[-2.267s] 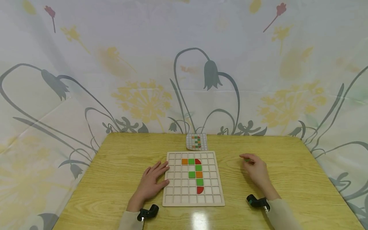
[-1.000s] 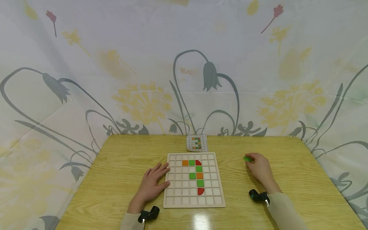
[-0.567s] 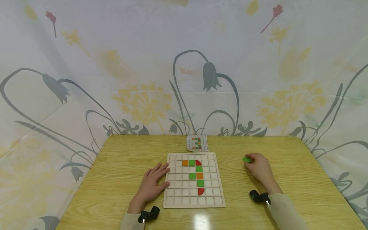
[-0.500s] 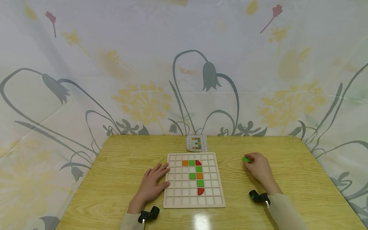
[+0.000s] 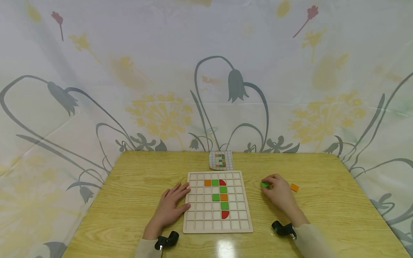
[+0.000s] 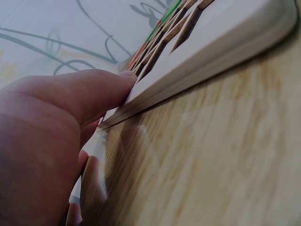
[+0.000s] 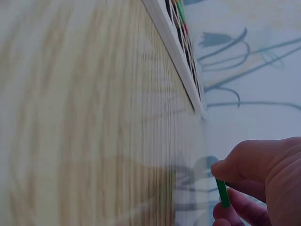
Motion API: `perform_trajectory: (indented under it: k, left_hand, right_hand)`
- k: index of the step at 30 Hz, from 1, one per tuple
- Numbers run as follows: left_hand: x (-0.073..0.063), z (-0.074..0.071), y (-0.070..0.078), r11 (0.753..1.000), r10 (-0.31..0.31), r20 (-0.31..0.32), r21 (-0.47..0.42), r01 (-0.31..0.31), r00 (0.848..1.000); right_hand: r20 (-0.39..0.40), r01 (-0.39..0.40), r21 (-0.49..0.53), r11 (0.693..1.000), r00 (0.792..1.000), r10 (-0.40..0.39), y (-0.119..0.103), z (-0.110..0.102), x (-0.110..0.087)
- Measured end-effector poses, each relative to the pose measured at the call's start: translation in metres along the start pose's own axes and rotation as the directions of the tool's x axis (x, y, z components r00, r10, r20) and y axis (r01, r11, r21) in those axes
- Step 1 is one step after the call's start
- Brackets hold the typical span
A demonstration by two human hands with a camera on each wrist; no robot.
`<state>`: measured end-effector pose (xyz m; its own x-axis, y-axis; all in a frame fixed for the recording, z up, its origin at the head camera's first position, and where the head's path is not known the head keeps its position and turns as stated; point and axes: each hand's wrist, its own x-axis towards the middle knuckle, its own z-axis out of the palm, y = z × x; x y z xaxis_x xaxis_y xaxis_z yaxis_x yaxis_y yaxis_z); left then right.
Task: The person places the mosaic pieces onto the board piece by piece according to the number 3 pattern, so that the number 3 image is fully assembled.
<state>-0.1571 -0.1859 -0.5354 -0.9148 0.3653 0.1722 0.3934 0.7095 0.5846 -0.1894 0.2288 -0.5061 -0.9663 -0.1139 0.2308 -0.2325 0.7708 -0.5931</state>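
Note:
A pale square grid board point(image 5: 196, 225) lies on the table, with green, orange and red tiles set in several of its cells. My left hand point(image 5: 170, 209) rests at the board's left edge, its fingers spread and the thumb touching the rim; the left wrist view shows that thumb point(image 6: 108, 87) on the board's edge. To the right of the board, my right hand point(image 5: 279, 193) pinches a green tile point(image 5: 264, 184) between thumb and fingers. In the right wrist view the green tile point(image 7: 222, 193) stands edge-on between the fingertips.
An orange tile point(image 5: 295, 187) lies on the table just right of my right hand. Behind the board is a small card point(image 5: 212, 162) printed with a coloured grid pattern. A flower-patterned cloth point(image 5: 161, 71) hangs behind the wooden table point(image 5: 135, 179).
My right hand has moved left toward the board with the green tile in its grip. The orange tile now shows where the hand was. The left hand has stayed in place.

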Motion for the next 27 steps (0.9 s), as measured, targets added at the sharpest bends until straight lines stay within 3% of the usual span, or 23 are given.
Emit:
perform_trajectory:
  k: [9, 20, 23, 27]
  left_hand:
    - [0.0, 0.0, -0.001, 1.0, 0.01, -0.003, -0.006, -0.01, 1.0]
    - [0.001, 0.0, 0.0, 1.0, 0.01, -0.009, -0.009, -0.01, 1.0]
    - [0.0, 0.0, 0.0, 1.0, 0.015, -0.014, -0.008, -0.015, 1.0]
    - [0.0, 0.0, 0.001, 1.0, 0.022, -0.016, -0.009, -0.022, 1.0]
  right_hand:
    - [0.047, 0.027, 0.04, 0.999, 0.998, -0.029, -0.027, 0.011, -0.007]
    - [0.126, 0.12, 0.082, 0.989, 0.983, -0.129, -0.053, 0.031, -0.018]
    - [0.147, 0.172, 0.099, 0.98, 0.972, -0.185, -0.058, 0.036, -0.022]
    - [0.183, 0.271, 0.114, 0.956, 0.94, -0.288, -0.064, 0.044, -0.026]
